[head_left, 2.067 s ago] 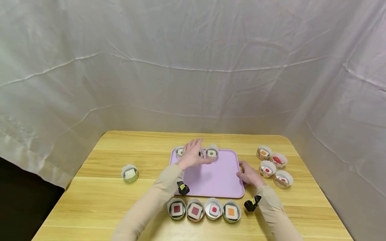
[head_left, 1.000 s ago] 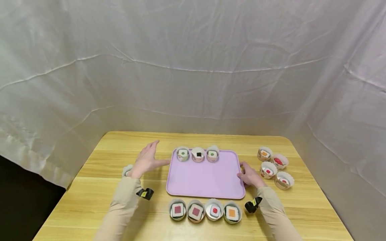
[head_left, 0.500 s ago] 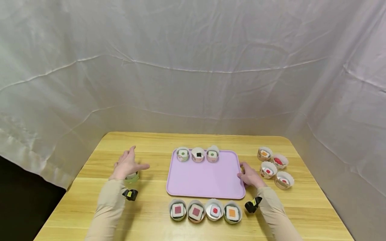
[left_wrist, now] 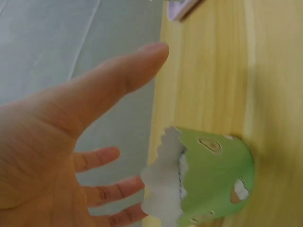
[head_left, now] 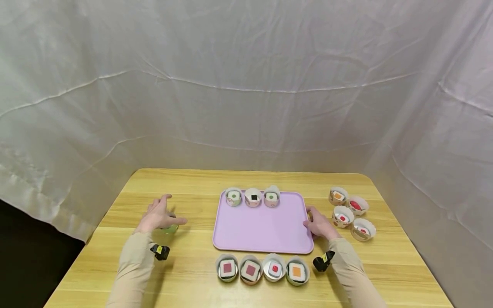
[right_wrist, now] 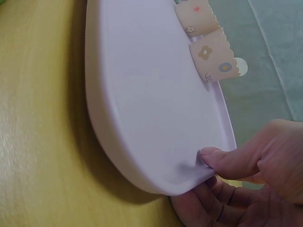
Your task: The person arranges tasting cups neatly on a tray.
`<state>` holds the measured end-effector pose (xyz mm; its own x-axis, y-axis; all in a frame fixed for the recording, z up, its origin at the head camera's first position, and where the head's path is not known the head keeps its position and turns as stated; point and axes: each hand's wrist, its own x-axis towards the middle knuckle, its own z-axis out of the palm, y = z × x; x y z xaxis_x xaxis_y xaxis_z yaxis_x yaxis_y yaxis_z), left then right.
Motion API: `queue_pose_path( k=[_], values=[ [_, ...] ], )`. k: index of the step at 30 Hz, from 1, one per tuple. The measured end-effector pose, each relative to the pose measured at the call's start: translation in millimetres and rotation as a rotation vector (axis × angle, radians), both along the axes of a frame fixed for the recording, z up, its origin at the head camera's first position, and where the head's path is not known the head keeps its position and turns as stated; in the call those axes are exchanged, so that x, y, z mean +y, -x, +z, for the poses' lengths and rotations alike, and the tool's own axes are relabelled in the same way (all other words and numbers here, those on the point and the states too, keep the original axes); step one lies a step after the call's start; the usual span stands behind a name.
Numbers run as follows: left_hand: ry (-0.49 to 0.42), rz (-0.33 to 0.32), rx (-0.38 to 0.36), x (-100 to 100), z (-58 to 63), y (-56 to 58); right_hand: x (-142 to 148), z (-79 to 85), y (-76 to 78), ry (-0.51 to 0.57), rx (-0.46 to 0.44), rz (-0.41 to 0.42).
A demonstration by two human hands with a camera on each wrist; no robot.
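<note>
My left hand (head_left: 156, 217) is over a green paper baking cup (head_left: 171, 230) on the left of the table, partly covering it. In the left wrist view the thumb stretches well away from the green cup (left_wrist: 215, 177), while the fingertips are right at its scalloped rim. At the right edge of a lilac tray (head_left: 265, 229), my right hand (head_left: 320, 224) grips the side, thumb on top and fingers underneath, as the right wrist view shows. Along the tray's far edge stand a green-patterned cup (head_left: 233, 202), a pink cup (head_left: 253, 203) and another pink cup (head_left: 271, 202), each holding a sushi-like piece.
In front of the tray is a row of several cups, among them one with an orange-centred piece (head_left: 296, 272). More cups cluster right of my right hand, one with a red piece (head_left: 355, 206). Grey cloth (head_left: 246, 119) hangs behind the wooden table (head_left: 192, 273).
My left hand has left the cups at the tray's far edge, moved left across the table and lowered over the green cup. The right hand has stayed on the tray's edge.
</note>
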<state>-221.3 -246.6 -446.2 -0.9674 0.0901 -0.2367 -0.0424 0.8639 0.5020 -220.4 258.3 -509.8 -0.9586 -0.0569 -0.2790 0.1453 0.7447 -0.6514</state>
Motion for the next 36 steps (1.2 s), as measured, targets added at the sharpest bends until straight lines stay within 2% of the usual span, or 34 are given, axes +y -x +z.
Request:
queue_pose_path(
  k=[6,20,25,36],
  values=[
    [-0.022,-0.055,-0.006,-6,-8.0,-0.5,0,-0.3,-0.2,0.01,0.002,0.003],
    [-0.064,-0.065,0.05,-9,-20.8,-0.3,-1,0.2,0.6,-0.004,-0.009,-0.001],
    [-0.06,-0.047,0.039,-11,-25.4,0.2,0,-0.3,0.4,0.004,-0.004,0.0],
    [-0.072,-0.061,0.048,-15,-29.6,-0.1,0,0.4,0.5,0.016,-0.016,0.002]
  ],
)
